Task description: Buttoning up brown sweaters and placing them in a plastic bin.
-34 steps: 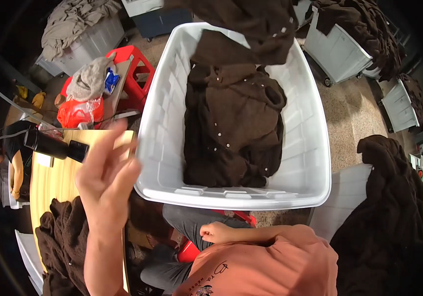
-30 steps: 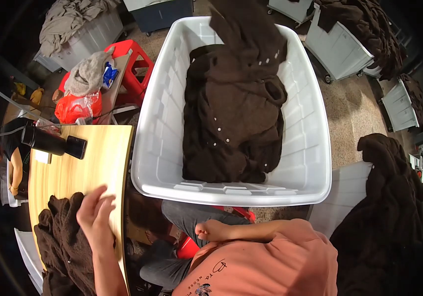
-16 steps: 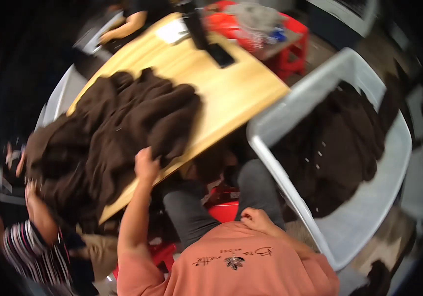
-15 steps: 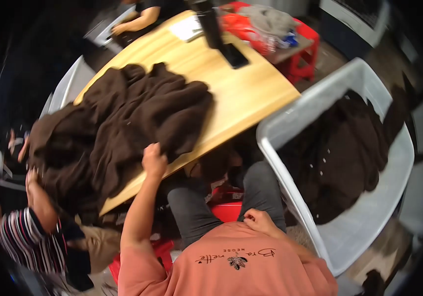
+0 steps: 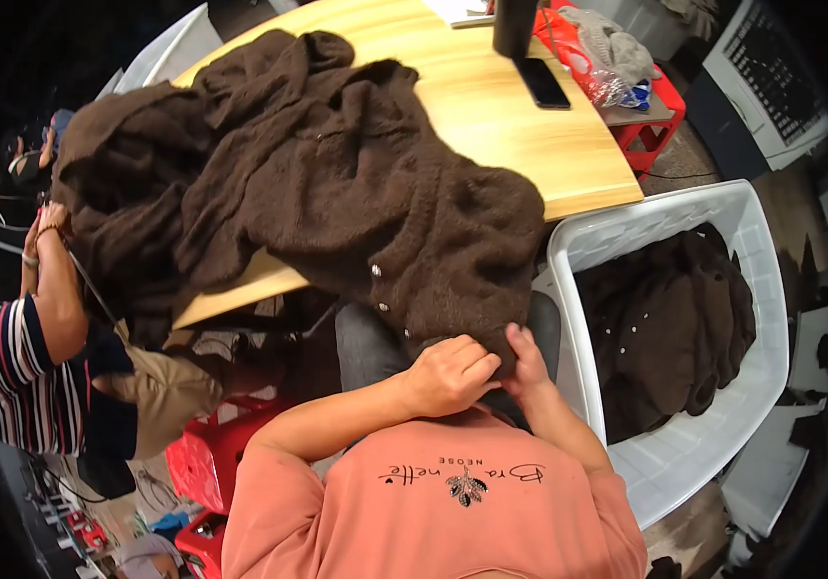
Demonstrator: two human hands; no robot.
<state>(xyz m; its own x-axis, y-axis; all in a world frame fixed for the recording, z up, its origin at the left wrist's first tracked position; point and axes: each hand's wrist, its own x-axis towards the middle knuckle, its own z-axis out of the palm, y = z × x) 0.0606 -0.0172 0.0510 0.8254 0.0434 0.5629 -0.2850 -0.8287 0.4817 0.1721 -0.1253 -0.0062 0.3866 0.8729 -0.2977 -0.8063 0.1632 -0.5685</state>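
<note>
A dark brown knit cardigan [image 5: 337,183] with shiny buttons stretches from the table over its near edge and down to my lap. My left hand [image 5: 453,374] is closed on the cardigan's lower edge, its knuckles facing up. Close on its right, my right hand [image 5: 528,365] holds the same edge between thumb and fingers. The garment's fabric partly hides the fingertips of both hands. More dark brown knitwear lies heaped on the table's left side, and I cannot tell where one piece ends and another begins.
A white plastic bin [image 5: 578,318] holding dark brown buttoned garments [image 5: 675,328] stands at my right. On the wooden table [image 5: 568,159] are a phone [image 5: 541,83] and a dark cylinder [image 5: 514,29]. A person in a striped shirt [image 5: 18,376] works at the left, beside red stools [image 5: 207,458].
My left hand has drawn the cardigan off the table's edge toward my lap. My right hand has risen from my lap and taken hold of it. The view has shifted.
</note>
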